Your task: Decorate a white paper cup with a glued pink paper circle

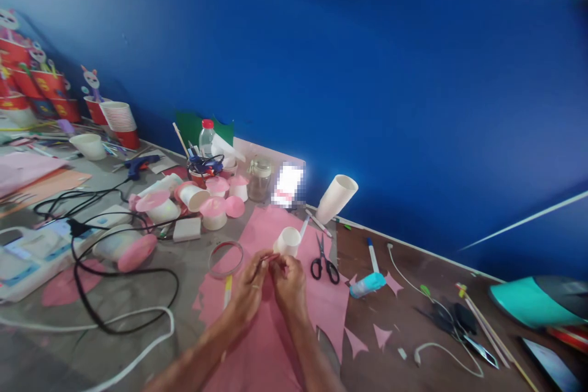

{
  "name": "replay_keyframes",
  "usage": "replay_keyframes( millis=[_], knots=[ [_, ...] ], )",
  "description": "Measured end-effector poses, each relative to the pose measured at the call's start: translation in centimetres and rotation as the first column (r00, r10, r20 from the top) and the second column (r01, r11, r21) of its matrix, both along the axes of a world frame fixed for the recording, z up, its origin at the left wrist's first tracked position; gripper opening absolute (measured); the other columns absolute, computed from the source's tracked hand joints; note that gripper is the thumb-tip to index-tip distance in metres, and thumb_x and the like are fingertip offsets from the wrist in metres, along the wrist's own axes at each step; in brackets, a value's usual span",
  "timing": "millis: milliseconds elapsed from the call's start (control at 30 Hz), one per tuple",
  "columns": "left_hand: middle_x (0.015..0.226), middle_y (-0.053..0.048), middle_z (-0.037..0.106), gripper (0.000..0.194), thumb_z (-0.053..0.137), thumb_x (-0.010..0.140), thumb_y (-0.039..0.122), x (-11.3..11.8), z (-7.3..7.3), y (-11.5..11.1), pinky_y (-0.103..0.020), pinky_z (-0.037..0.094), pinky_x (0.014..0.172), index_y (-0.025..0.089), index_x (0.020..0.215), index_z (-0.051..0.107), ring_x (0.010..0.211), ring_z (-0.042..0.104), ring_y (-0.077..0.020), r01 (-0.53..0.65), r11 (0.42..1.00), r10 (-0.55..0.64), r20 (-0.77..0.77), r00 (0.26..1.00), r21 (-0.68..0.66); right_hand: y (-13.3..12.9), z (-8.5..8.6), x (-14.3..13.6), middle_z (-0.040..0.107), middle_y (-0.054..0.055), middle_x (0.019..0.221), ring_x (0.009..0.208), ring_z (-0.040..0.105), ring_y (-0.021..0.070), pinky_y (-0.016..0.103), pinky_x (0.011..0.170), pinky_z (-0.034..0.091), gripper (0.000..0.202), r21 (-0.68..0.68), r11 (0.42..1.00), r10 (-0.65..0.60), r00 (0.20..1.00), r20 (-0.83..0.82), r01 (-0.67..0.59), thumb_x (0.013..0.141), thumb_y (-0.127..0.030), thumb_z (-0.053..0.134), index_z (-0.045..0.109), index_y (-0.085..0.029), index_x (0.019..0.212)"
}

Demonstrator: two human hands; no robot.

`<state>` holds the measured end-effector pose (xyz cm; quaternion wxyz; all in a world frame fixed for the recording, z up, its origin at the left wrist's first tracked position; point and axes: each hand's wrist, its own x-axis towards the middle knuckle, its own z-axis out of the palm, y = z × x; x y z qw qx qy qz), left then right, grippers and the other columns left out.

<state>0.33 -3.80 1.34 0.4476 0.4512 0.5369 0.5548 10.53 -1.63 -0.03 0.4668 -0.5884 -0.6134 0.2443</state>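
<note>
Your left hand and right hand meet, fingers pinched together on what looks like a thin pink piece, probably paper, above the pink sheet. The white cup stands just beyond, at one o'clock; whether your fingers touch it, I can't tell. Press lightly and evenly to avoid creases, and mind the scissors at three o'clock.

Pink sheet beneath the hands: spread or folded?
Spread: the pink sheet reaches broadly across the table, with scissors lying on it.
</note>
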Motion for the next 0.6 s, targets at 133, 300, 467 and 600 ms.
replay_keyframes(
  millis=[133, 300, 467, 600],
  knots=[
    [0.115, -0.008, 0.071, 0.036, 0.052, 0.086, 0.049, -0.02, -0.33, -0.07, -0.037, 0.05, 0.098, 0.022, 0.104, 0.068, 0.11, 0.063, -0.0244, 0.059, 0.998, -0.059, 0.028, 0.998, 0.009, -0.17, -0.04, -0.18, 0.064, 0.005, 0.066, 0.065, 0.057, 0.0202, 0.029, 0.061, 0.042, 0.02, 0.059, 0.997, -0.045, 0.996, 0.077, 0.041, 0.083, -0.023, 0.052, 0.059, -0.02, 0.064],
    [0.114, -0.005, 0.071, 0.031, 0.051, 0.089, 0.045, -0.16, -0.53, 0.08, -0.037, 0.049, 0.1, 0.025, 0.106, 0.067, 0.11, 0.063, -0.0225, 0.041, 0.997, -0.043, 0.028, 0.999, 0.06, -0.2, 0.42, -0.22, 0.062, 0.004, 0.065, 0.065, 0.057, 0.0199, 0.029, 0.061, 0.042, 0.022, 0.07, 0.997, -0.019, 0.998, 0.052, 0.015, 0.084, -0.025, 0.051, 0.056, -0.021, 0.064],
    [0.113, -0.01, 0.071, 0.037, 0.052, 0.087, 0.048, -0.23, -0.47, 0.24, -0.041, 0.048, 0.099, 0.02, 0.105, 0.067, 0.11, 0.063, -0.0261, 0.031, 0.998, -0.033, 0.039, 0.999, 0.049, -0.09, 0.71, -0.07, 0.066, 0.004, 0.067, 0.067, 0.059, 0.0206, 0.031, 0.064, 0.043, 0.018, 0.039, 0.999, 0.034, 0.999, 0.025, -0.035, 0.082, -0.03, 0.057, 0.061, -0.02, 0.068],
    [0.111, -0.011, 0.07, 0.039, 0.051, 0.087, 0.05, -0.15, -0.23, 0.19, -0.043, 0.048, 0.099, 0.019, 0.104, 0.066, 0.11, 0.063, -0.0275, 0.048, 0.997, -0.05, 0.032, 0.998, 0.057, 0.02, 0.63, 0.11, 0.064, 0.003, 0.064, 0.062, 0.057, 0.0195, 0.029, 0.06, 0.042, 0.021, 0.024, 0.999, 0.02, 0.999, 0.026, -0.021, 0.082, -0.03, 0.055, 0.058, -0.02, 0.063]
  ],
)
